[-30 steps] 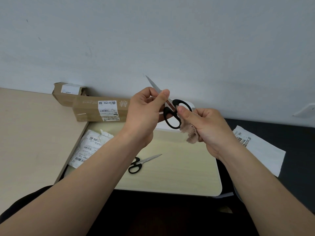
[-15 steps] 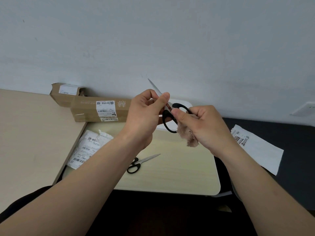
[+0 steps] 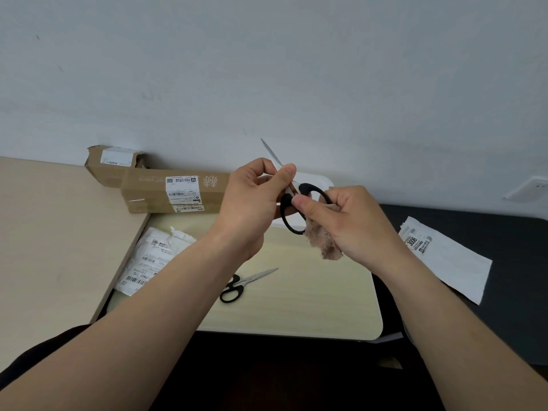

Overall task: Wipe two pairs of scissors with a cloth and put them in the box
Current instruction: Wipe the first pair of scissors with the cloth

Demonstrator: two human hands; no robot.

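Head view has us looking down over both arms, so going left to right: the long brown cardboard box (image 3: 175, 191) lies against the wall at the back of the pale wooden bench (image 3: 53, 232), one end torn open, with a crumpled white mailer bag (image 3: 154, 259) just in front of it. Our left hand (image 3: 252, 203) pinches the blades of the black-handled steel scissors (image 3: 292, 212) we're cleaning, tip pointing up and away toward the wall. Below it, the second pair of black-handled scissors (image 3: 243, 284) lies flat on the lighter board, well apart from both hands and untouched. Our right hand (image 3: 347, 223) is closed on a fluffy pinkish-brown cloth (image 3: 321, 241), thumb pressing it against the handle loops. Further right a flat white package (image 3: 444, 256) sits on the dark surface.

So we reckon we're mid-wipe on pair one, working the handle end. Next we'd need to carry this pair left to the box's open end, keeping the tip away from our fingers, then pick up the second pair.
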